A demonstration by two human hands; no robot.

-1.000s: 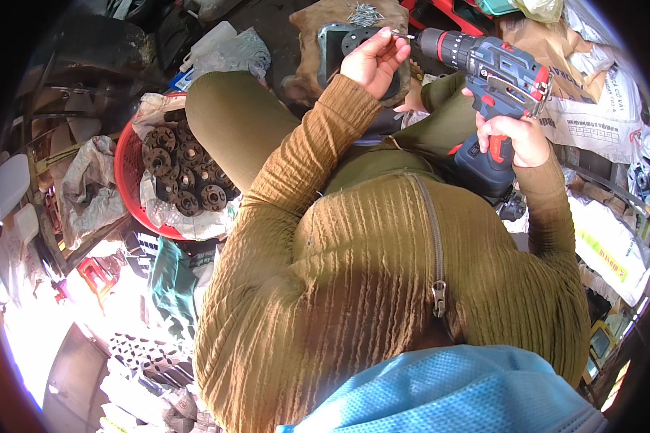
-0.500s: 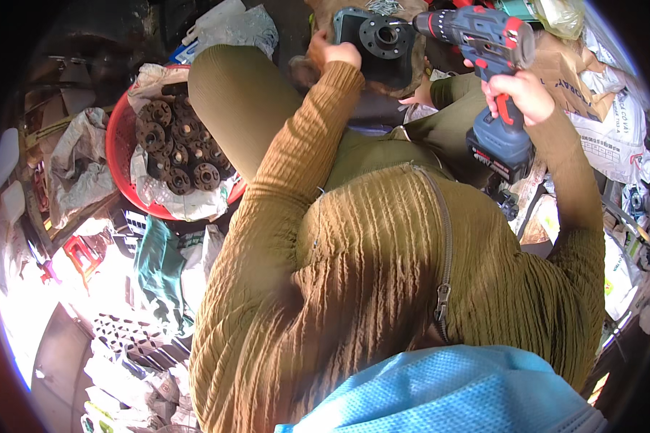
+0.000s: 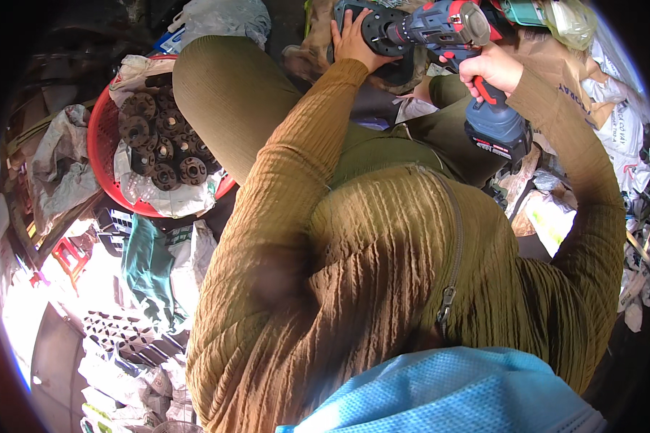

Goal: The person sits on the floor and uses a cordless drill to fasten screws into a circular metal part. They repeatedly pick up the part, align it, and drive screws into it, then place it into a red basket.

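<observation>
My right hand (image 3: 492, 68) is closed around the handle of a cordless drill (image 3: 440, 29), grey-blue with red parts and a battery at its foot. The drill points left, and its front end meets a round dark metal flange (image 3: 377, 30) with holes around its rim. My left hand (image 3: 354, 42) bears on the left side of that flange, fingers stretched away from me and thumb along the near edge. Beneath the flange is a dark rectangular block or tray (image 3: 337, 13), partly covered by the hand. The drill hides the flange's right side, and the drill's tip cannot be made out.
At left, a red basket (image 3: 100, 155) lined with white sacking holds several dark flanges (image 3: 165, 148). A clear plastic bag (image 3: 227, 22) lies beyond my left knee. Brown paper and white sacks (image 3: 617, 144) crowd the right side. A green cloth (image 3: 148, 267) hangs at lower left.
The drill has moved left and down onto the flange. My left hand has shifted from the tray's left edge to the flange, its fingers now extended.
</observation>
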